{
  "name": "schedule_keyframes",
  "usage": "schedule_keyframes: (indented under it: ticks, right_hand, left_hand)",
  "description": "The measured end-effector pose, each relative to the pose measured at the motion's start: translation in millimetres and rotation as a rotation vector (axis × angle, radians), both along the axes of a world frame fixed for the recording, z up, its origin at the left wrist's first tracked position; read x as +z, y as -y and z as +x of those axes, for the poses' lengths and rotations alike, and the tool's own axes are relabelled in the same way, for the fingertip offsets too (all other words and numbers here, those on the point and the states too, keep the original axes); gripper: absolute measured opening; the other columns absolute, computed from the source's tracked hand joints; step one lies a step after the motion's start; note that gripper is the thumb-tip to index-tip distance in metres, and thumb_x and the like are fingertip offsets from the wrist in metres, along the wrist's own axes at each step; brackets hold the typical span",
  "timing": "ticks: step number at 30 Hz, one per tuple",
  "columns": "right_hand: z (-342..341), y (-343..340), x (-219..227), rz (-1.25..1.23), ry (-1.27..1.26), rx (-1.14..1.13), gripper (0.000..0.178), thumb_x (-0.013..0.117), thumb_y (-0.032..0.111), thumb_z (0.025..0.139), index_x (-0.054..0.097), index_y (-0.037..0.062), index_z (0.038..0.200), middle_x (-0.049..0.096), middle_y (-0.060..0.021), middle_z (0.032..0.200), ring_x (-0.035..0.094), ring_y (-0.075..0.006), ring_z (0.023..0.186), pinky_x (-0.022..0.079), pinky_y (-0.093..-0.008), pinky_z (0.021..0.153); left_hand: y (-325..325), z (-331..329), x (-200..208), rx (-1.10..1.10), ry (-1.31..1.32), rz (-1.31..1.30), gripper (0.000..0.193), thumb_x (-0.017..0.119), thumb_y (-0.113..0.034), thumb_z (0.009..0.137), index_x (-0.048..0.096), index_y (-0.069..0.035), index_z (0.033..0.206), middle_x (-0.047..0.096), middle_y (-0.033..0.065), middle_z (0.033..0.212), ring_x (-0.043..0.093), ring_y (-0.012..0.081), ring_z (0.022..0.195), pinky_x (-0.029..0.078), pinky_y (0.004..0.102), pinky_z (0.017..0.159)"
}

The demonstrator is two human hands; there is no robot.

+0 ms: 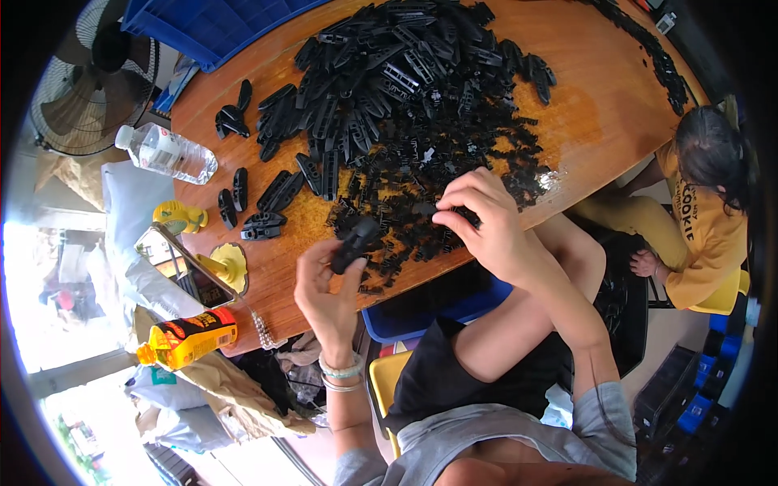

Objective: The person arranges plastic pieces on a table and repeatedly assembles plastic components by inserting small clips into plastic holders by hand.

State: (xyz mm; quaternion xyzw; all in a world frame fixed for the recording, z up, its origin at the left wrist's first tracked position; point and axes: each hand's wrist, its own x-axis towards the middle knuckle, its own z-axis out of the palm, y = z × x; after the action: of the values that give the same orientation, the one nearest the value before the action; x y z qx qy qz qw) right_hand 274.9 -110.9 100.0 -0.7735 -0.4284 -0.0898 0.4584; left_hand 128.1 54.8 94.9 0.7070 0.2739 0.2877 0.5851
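My left hand (324, 292) is closed around a black oblong plastic part (354, 245), held upright at a slant over the near table edge. Its outline is slightly blurred. To the right, my right hand (490, 223) hovers above a spread of small black plastic clips (405, 231), thumb and fingers drawn into a pinch. Whatever sits between those fingertips is too small to make out. Beyond both hands rises a big heap of long black plastic housings (389, 73). Several similar housings (263, 225) lie apart from it, left of the heap.
A clear water bottle (170, 152), a propped phone (182, 267) on a yellow stand (227, 266) and an orange drink bottle (194, 336) line the table's left side. A blue crate (211, 32) stands behind. Another person (705, 211) in yellow sits at the right. A fan (89, 89) is far left.
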Motion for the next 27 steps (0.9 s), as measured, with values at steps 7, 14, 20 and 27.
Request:
schedule_keyframes:
  ticks: [7,14,20,27]
  right_hand:
    - [-23,-1,25,0.108,-0.240,0.221,0.014,0.068,-0.004,0.074,0.061,0.0015,0.084,0.059,-0.0072,0.085,0.055,-0.0208,0.080,0.045,-0.0304,0.071]
    - [-49,0,26,0.102,-0.461,0.088,0.007,0.063,-0.002,0.082,0.059,-0.0013,0.088,0.060,-0.0099,0.083,0.061,-0.0188,0.069,0.049,-0.0263,0.058]
    - [-50,11,27,0.043,-0.469,0.148,0.005,0.061,0.002,0.085,0.060,-0.0004,0.088,0.064,-0.0093,0.091,0.062,-0.0191,0.078,0.048,-0.0274,0.068]
    - [-51,10,30,0.055,-0.470,0.209,0.004,0.062,0.002,0.083,0.060,0.0009,0.086,0.064,-0.0090,0.094,0.061,-0.0196,0.084,0.046,-0.0312,0.076]
  left_hand:
    - [22,-1,14,-0.224,-0.095,-0.138,0.030,0.068,0.012,0.073,0.059,0.004,0.100,0.060,0.0055,0.090,0.060,0.0096,0.077,0.050,0.0205,0.067]
    - [49,-6,11,-0.210,0.049,-0.278,0.029,0.068,0.005,0.079,0.052,0.004,0.103,0.064,0.0095,0.084,0.063,0.0130,0.070,0.053,0.0238,0.064]
    - [42,-7,26,-0.368,0.093,-0.593,0.037,0.061,0.007,0.083,0.044,0.005,0.115,0.066,0.0156,0.084,0.067,0.0224,0.073,0.056,0.0298,0.069]
    - [40,-14,19,-0.351,0.062,-0.548,0.035,0.065,0.012,0.077,0.049,0.004,0.106,0.065,0.0149,0.084,0.067,0.0193,0.070,0.056,0.0250,0.062]
